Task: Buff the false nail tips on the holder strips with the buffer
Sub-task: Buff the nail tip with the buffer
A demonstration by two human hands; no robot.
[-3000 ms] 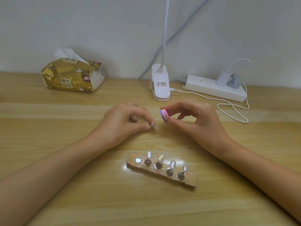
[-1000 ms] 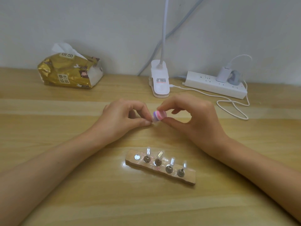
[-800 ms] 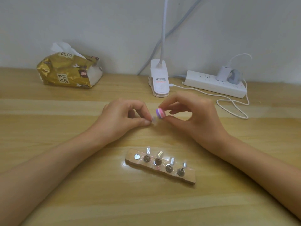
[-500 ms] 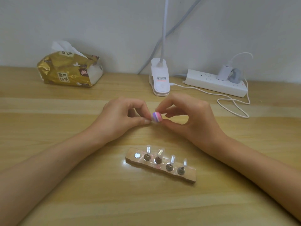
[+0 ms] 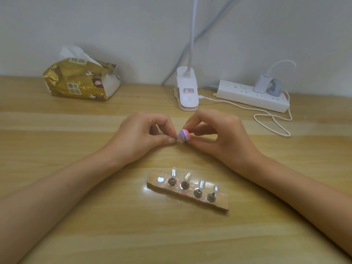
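- The pale wooden holder block [image 5: 222, 203] lies on the light wooden desk [image 5: 76, 225], nearest the person. It carries four small metal pegs, each topped with a clear false nail tip [image 5: 201, 184].
- The leftmost spot on the holder shows only a bare round metal disc [image 5: 160, 180].
- Just beyond the holder, both hands meet above the desk.
- The left hand [image 5: 141, 138] has its thumb and forefinger pinched on one small clear nail tip [image 5: 178, 139]; the other fingers are curled in.
- The right hand [image 5: 219, 136] pinches a small pink-and-purple buffer block [image 5: 185, 135] between thumb and forefinger, and the buffer's face touches the held tip.
- Well beyond the holder and to its left sits a crinkled gold tissue pack [image 5: 80, 82] with a white tissue sticking out.
- Straight beyond the holder stands a white clip-lamp base [image 5: 187, 92].
- Beyond the holder to its right lies a white power strip [image 5: 251, 96] with a white charger [image 5: 262, 83] plugged in. A white cable [image 5: 272, 121] loops on the desk nearby.
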